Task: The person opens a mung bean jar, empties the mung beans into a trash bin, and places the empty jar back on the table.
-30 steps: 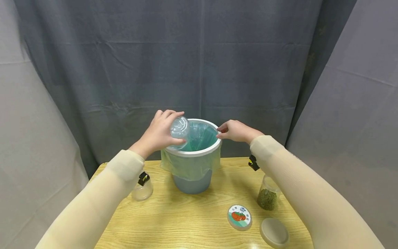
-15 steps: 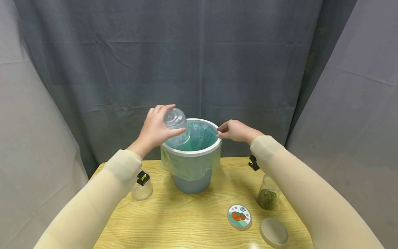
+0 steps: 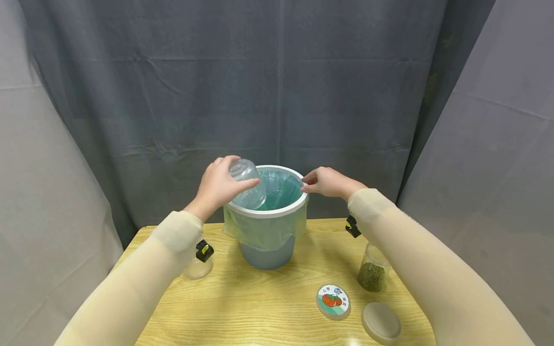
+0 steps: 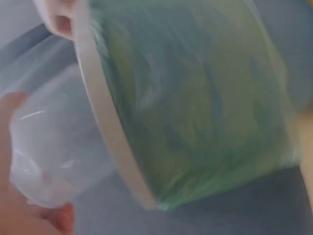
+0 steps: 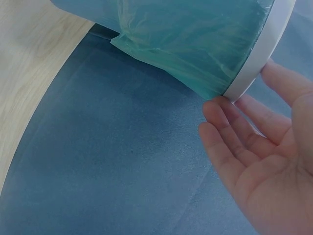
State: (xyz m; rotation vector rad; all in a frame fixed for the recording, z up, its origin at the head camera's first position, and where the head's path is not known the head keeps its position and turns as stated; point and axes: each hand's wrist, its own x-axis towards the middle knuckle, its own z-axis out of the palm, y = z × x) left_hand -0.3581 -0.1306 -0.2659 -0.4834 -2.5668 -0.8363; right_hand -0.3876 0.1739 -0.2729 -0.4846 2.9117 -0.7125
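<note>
A clear plastic jar point(image 3: 252, 191) is tipped mouth-down over the left side of a grey trash bin point(image 3: 269, 254). My left hand point(image 3: 216, 186) grips the jar near its base, thumb on the near side and fingers over the far side. In the left wrist view the jar point(image 4: 58, 132) passes behind the bin's pale rim point(image 4: 105, 110); its mouth is hidden there. My right hand point(image 3: 332, 182) pinches the bin's white rim at the right, thumb and fingertips against it. A thin green bag point(image 5: 195, 44) lines the bin and folds down outside.
A clear container point(image 3: 198, 270) stands at the left, partly behind my left sleeve. At the right a jar of green beans point(image 3: 372, 275) stands near my right forearm. Two round lids, a tomato-printed lid point(image 3: 333, 302) and a plain beige lid point(image 3: 382, 322), lie on the wooden table point(image 3: 242, 307).
My left hand first lifted the jar and turned it, then brought it down again, its mouth now lower inside the bin's rim. The right hand has stayed on the rim.
</note>
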